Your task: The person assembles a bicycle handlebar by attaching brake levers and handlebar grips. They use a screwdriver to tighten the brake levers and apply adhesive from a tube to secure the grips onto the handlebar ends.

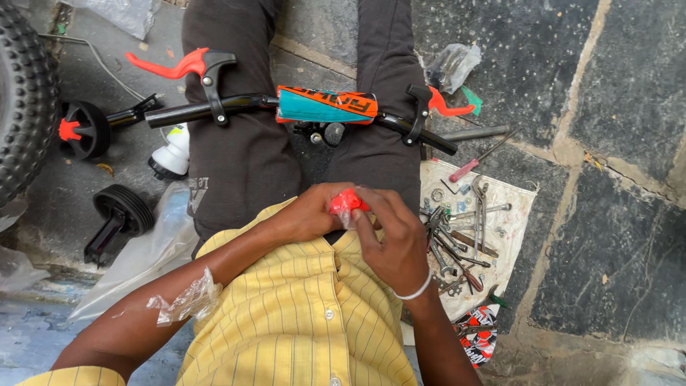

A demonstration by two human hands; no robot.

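My left hand (pixel 309 211) and my right hand (pixel 391 239) meet over my lap, both gripping a small red part (pixel 346 202) wrapped in clear plastic. Across my thighs lies a black bicycle handlebar (pixel 236 104) with a teal and orange pad (pixel 326 105) at its middle. An orange brake lever (pixel 174 65) sits on its left end, and another orange brake lever (pixel 449 107) on its right. A scrap of clear plastic (pixel 187 301) clings to my left forearm.
A white cloth (pixel 514 200) at the right carries several spanners, bolts and a red-handled screwdriver (pixel 468 167). Two small black training wheels (pixel 123 211) (pixel 83 129) and a white bottle (pixel 171 154) lie at the left, beside a knobbly tyre (pixel 21 100). Dark stone paving lies all round.
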